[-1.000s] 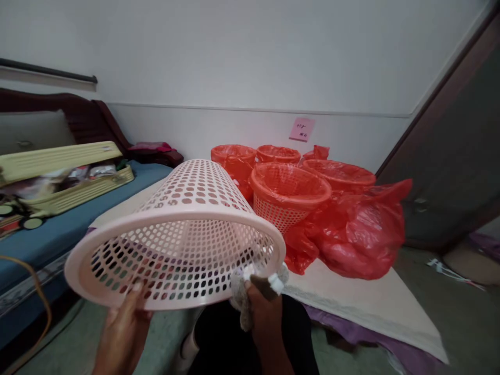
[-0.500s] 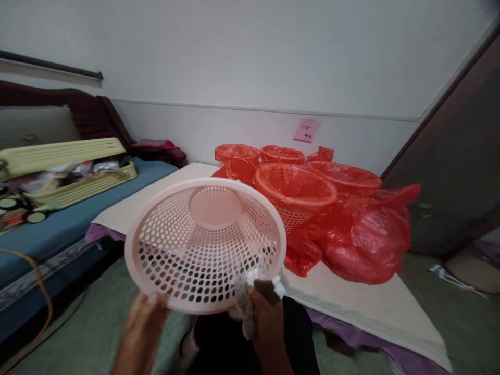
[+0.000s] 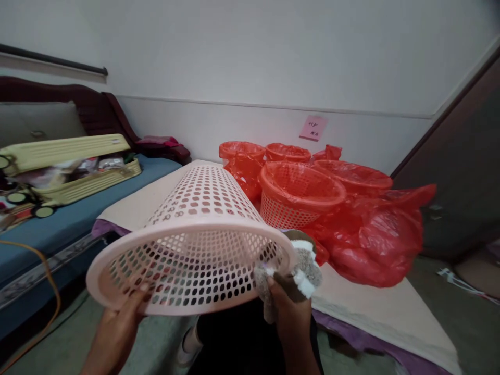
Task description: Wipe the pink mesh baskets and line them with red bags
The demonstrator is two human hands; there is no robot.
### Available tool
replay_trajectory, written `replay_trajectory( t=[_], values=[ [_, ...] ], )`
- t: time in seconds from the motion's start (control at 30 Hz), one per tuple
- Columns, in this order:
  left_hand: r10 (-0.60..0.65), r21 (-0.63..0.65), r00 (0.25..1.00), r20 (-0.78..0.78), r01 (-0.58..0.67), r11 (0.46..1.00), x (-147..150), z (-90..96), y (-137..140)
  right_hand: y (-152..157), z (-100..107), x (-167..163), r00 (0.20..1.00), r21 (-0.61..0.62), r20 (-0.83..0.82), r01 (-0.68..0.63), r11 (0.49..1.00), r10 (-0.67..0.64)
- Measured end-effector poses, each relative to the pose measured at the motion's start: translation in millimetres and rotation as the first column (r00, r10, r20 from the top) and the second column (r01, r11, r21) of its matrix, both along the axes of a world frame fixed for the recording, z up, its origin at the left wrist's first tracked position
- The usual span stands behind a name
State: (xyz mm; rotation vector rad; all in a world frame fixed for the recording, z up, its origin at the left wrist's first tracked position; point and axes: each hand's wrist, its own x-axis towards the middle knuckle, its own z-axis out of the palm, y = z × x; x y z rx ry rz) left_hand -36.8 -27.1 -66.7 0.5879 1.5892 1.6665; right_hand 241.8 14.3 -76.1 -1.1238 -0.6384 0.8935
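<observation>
A pale pink perforated wastebasket (image 3: 213,195) lies tipped on its side in front of me, its round mouth facing me and its base pointing to the wall. My left hand (image 3: 123,317) grips the lower left of the rim, thumb inside the mouth and the other fingers hidden below. In my right hand (image 3: 289,307) is a grey, brown and white fluffy cloth (image 3: 308,268), bunched around the right side of the rim. Just beyond the wastebasket stands another pink basket (image 3: 287,211) lined with a red plastic bag (image 3: 300,179).
More red-lined baskets (image 3: 242,150) stand by the wall, with a bulging red bag (image 3: 378,250) at the right, all on a cream-topped low table (image 3: 390,312). A pink note (image 3: 313,127) is on the wall. An open yellow suitcase (image 3: 97,182) lies on the blue bed (image 3: 156,172).
The wastebasket has tilted so its mouth dips lower and its outer side shows. My right hand and the cloth have moved right along the rim; my left hand has shifted left.
</observation>
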Motion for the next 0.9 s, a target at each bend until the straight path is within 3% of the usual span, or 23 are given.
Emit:
replay_trajectory(
  t=[0.07,0.17,0.27,0.37,0.5,0.67,0.8,0.9],
  values=[
    [0.005,-0.003,0.988,0.155,-0.005,1.0,20,-2.2,-2,0,-2,-6,0.999,-0.032,-0.033,-0.01,0.999,0.009],
    [0.025,-0.007,0.954,0.3,-0.024,1.0,61,-4.9,-6,-10,-9,-37,0.966,-0.05,-0.19,-0.189,0.981,0.176],
    [0.04,-0.039,0.973,0.229,-0.032,0.999,99,-14.1,-11,-28,-20,-76,0.822,-0.03,-0.424,-0.433,0.901,0.381],
    [-0.078,-0.017,0.974,0.213,0.084,0.996,115,-28.4,-15,-38,-29,-93,0.757,-0.037,-0.519,-0.484,0.874,0.397],
    [-0.169,0.007,0.946,0.277,0.174,0.985,102,-42.2,-23,-35,-34,-82,0.8,-0.129,-0.507,-0.439,0.889,0.321],
    [-0.037,-0.004,0.895,0.445,0.043,0.999,65,-38.3,-28,-26,-45,-65,0.898,-0.117,-0.383,-0.28,0.953,0.216],
    [-0.003,-0.034,0.909,0.416,0.018,0.999,50,-34.3,-27,-23,-61,-62,0.912,-0.157,-0.338,-0.3,0.941,0.234],
    [0.031,-0.054,0.93,0.367,-0.012,0.998,57,-39.4,-26,-30,-66,-73,0.897,-0.207,-0.378,-0.324,0.923,0.23]
  ],
)
